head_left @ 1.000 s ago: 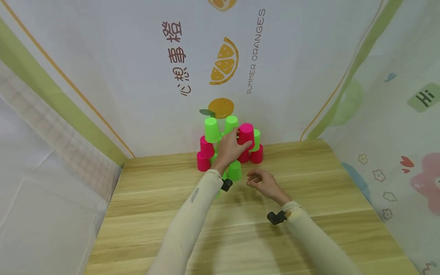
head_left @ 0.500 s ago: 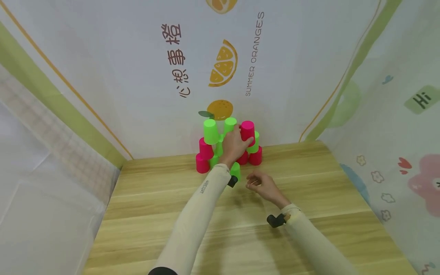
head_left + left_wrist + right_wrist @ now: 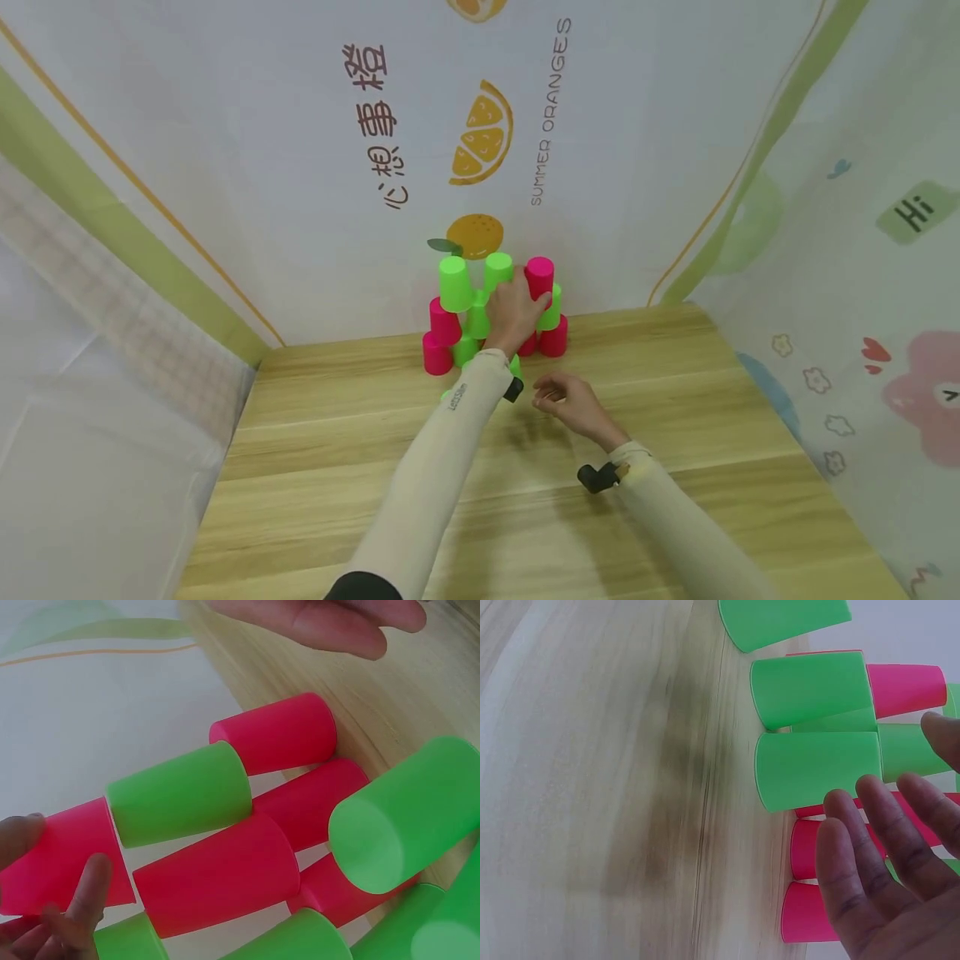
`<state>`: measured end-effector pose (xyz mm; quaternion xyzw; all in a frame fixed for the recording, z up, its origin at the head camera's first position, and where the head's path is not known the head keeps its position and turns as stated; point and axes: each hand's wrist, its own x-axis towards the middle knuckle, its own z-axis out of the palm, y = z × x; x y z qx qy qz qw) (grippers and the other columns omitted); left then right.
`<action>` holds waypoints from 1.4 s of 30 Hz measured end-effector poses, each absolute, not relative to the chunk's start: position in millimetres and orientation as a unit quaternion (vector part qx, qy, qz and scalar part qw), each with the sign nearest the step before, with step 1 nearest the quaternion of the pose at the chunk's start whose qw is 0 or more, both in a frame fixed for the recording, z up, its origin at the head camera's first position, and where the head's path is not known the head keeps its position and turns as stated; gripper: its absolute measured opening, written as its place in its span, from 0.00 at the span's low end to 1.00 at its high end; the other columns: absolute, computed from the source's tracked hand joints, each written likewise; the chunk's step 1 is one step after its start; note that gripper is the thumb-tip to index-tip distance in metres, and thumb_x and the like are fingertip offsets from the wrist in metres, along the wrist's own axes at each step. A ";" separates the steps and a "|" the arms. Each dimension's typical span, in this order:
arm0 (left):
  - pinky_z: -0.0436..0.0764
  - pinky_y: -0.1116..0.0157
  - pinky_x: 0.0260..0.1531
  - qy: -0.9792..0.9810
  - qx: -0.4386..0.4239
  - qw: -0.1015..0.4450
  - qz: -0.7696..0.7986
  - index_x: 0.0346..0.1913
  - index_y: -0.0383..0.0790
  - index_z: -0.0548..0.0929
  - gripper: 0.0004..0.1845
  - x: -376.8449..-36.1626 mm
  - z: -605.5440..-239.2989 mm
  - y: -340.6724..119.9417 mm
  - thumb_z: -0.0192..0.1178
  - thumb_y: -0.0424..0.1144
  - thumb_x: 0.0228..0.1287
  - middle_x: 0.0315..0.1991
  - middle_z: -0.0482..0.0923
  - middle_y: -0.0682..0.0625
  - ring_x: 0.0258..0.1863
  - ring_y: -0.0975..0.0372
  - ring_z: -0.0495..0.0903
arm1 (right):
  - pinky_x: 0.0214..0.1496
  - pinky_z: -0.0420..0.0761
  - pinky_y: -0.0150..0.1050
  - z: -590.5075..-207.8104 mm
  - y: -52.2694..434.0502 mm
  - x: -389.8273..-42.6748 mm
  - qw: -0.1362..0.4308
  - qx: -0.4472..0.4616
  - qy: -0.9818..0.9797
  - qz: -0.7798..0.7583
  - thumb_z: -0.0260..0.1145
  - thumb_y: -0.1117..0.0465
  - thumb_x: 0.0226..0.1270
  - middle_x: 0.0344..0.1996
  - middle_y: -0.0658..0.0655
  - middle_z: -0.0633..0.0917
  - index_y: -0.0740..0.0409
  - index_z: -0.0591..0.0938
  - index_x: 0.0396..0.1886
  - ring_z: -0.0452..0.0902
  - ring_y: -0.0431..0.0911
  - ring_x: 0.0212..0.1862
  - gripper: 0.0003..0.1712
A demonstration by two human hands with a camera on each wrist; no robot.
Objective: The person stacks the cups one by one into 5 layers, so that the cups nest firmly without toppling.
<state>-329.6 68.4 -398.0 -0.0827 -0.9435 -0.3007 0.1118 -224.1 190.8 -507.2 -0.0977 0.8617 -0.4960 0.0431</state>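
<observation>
A pile of upturned pink and green cups stands against the back wall. My left hand (image 3: 522, 298) reaches into the top of the pile and holds a pink cup (image 3: 539, 276) beside two green top cups (image 3: 453, 283). In the left wrist view my thumb and fingers (image 3: 82, 889) pinch that pink cup (image 3: 60, 855). My right hand (image 3: 553, 395) hovers low over the wooden table (image 3: 675, 400) in front of the pile, fingers relaxed and holding nothing. In the right wrist view its fingers (image 3: 877, 855) lie loosely spread near green cups (image 3: 817, 769).
More pink cups (image 3: 437, 352) form the pile's left foot, and another pink cup (image 3: 555, 336) its right foot. A printed cloth backdrop (image 3: 480, 133) closes the back and both sides. Bare wooden table stretches toward me.
My left hand has carried the pink cup a little farther back and up, level with the green top cups. The right hand has stayed nearly still.
</observation>
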 end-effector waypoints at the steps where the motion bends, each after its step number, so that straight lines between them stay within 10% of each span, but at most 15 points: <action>1: 0.87 0.60 0.34 -0.944 -0.083 0.114 -0.300 0.62 0.39 0.73 0.29 -330.3 -397.7 69.2 0.66 0.51 0.66 0.37 0.87 0.42 0.35 0.52 0.86 | 0.41 0.85 0.35 -507.0 190.7 -224.1 0.044 -0.096 0.861 -0.497 0.68 0.63 0.67 0.40 0.62 0.89 0.70 0.81 0.52 0.85 0.48 0.42 0.18; 42: 0.89 0.58 0.38 -0.942 -0.070 0.097 -0.313 0.55 0.30 0.71 0.18 -331.7 -392.3 78.1 0.58 0.40 0.73 0.40 0.86 0.39 0.40 0.48 0.88 | 0.41 0.84 0.33 -507.5 184.2 -222.7 0.052 -0.092 0.867 -0.487 0.68 0.62 0.67 0.39 0.61 0.89 0.69 0.82 0.50 0.85 0.46 0.41 0.17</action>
